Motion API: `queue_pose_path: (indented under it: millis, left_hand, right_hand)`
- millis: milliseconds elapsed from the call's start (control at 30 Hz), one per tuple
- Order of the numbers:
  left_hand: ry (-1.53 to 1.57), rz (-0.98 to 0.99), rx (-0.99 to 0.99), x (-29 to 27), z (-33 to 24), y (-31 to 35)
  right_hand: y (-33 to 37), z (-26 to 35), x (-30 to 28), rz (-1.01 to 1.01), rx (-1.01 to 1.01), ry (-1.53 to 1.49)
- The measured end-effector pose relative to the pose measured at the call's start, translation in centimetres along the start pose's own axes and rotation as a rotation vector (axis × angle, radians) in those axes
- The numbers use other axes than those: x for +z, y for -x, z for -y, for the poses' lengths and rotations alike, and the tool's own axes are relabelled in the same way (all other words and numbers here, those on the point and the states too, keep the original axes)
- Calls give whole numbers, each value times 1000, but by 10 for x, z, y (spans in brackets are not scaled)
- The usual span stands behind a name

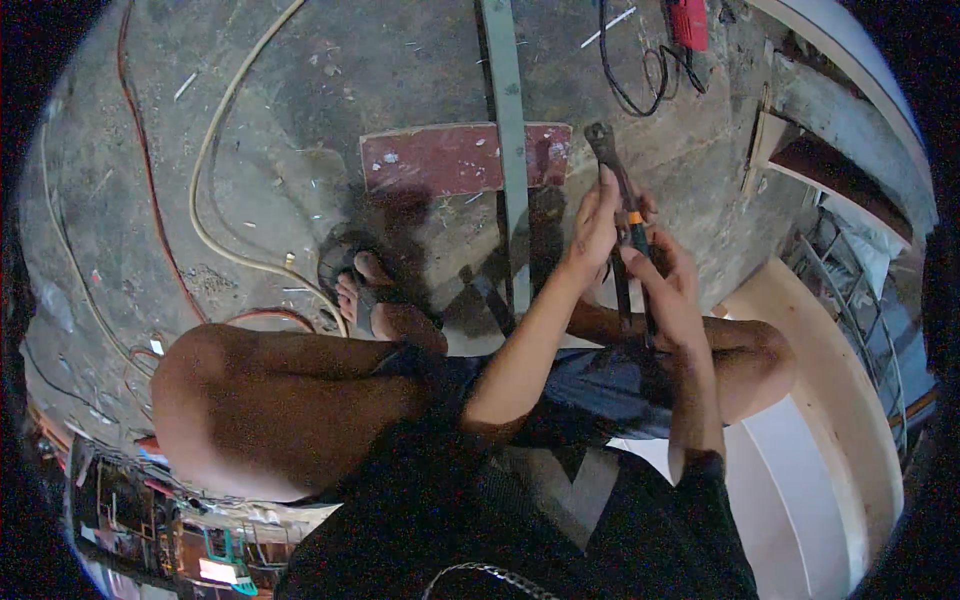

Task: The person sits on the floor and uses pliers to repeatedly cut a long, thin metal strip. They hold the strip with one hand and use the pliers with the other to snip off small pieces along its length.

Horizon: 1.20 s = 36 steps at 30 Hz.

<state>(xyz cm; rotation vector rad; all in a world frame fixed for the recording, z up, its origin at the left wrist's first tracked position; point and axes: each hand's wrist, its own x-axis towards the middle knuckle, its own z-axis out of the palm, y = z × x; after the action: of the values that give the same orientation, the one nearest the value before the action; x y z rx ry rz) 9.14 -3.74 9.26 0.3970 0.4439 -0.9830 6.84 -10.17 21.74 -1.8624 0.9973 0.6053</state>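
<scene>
A dark, long-handled tool like pliers [616,170], with an orange band partway down, is held between my two hands. Its knobbed metal head points away from me, and the two handles run back toward my lap. My left hand [594,228] closes on it from the left, just below the head, with its fingertips partly behind the tool. Lower down on the right, my right hand [672,292] is closed around the handle part, its fingers bent. Left of the tool, a long green metal bar [507,90] lies across a worn red board [430,162] on the floor.
Beige hose [208,190] and red hose [146,150] curve over the concrete floor at left. A red power tool [688,24] with a black cord [630,100] lies at the far right. Curved wooden panels [810,330] and a metal rack [860,300] stand at right.
</scene>
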Motion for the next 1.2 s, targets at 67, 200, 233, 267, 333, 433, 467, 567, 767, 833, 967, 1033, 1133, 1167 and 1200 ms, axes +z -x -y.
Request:
queue_pose_path:
  millis: [67, 200, 233, 267, 333, 433, 467, 567, 767, 833, 967, 1033, 1133, 1167, 1200]
  left_hand:
    - [-148, -53, 78, 6, 1, 1]
    - [-611, -185, 168, -1, -1, 3]
    - [-714, -156, 60, -2, -10, 7]
    - [-746, -150, -26, -4, -25, 13]
    - [-804, -141, -206, -15, -46, 21]
    - [-1370, -200, 92, -62, -87, 14]
    - [-1366, -366, 162, -73, -100, 10]
    - [-1380, -717, 521, -63, -160, -13]
    - [-1641, -414, 392, -44, -201, -66]
    - [-1587, -466, 282, -51, -201, -73]
    - [-1563, -490, 258, -63, -199, -78]
    - [-1550, -463, 227, -66, -202, -80]
    - [-1564, -480, 255, -70, -204, -81]
    - [-1575, -495, 278, -71, -204, -81]
    - [-1561, -481, 258, -73, -205, -82]
  right_hand:
    - [-5, 3, 1, 4, 62, -101]
    - [-17, -11, -5, 155, 285, -462]
    - [-19, -18, -7, 227, 320, -574]
    - [-22, -19, -7, 249, 329, -568]
    - [-27, -19, -3, 291, 350, -557]
    - [-31, 5, -7, 408, 453, -596]
    - [-34, 5, -8, 464, 437, -548]
    - [-48, 7, -7, 610, 417, -404]
    - [-73, 3, 2, 709, 526, -307]
    - [-80, 2, 3, 692, 545, -284]
    - [-86, 23, 7, 707, 608, -269]
    - [-86, 39, 9, 705, 576, -232]
    - [-91, 54, 13, 724, 635, -263]
    - [-92, 57, 15, 728, 642, -223]
    - [-94, 60, 18, 732, 649, -184]
